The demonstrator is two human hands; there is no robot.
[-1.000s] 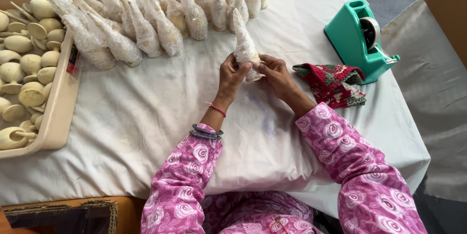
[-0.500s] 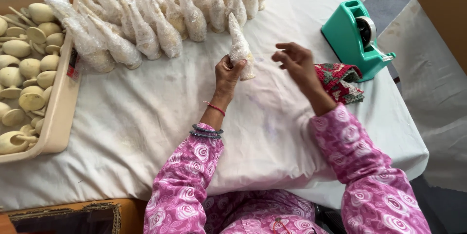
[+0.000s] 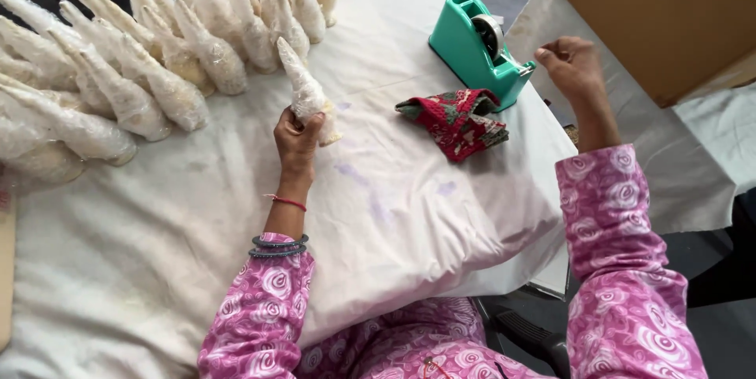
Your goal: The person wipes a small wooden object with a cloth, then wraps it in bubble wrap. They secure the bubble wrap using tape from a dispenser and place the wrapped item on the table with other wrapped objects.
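1. At the far left, wrapped cones (image 3: 126, 87) lie in rows on the white cloth (image 3: 157, 253), tips pointing away from me, packed side by side and touching.
2. Next comes my left hand (image 3: 298, 136), closed around the wide end of one cone (image 3: 303, 89). Its tip points up and away, and it sits apart from the rows, just right of the nearest ones (the wrap looks clear and crinkled).
3. My left wrist carries a thin red band and dark bangles above the pink patterned sleeve (image 3: 260, 308).
4. To the right of that hand, a red cloth (image 3: 457, 119) lies bunched on the white cloth, with faint purple smudges near it.
5. Just behind the red cloth stands a green tape dispenser (image 3: 472, 48), its cutter end facing my right hand.
6. My right hand (image 3: 571, 64) is raised just beside the cutter, fingers curled in with thumb and fingertips pressed together; I cannot tell whether tape is pinched between them.
7. Farthest right, a brown cardboard box (image 3: 661, 16) sits beyond the table edge, near my right hand.
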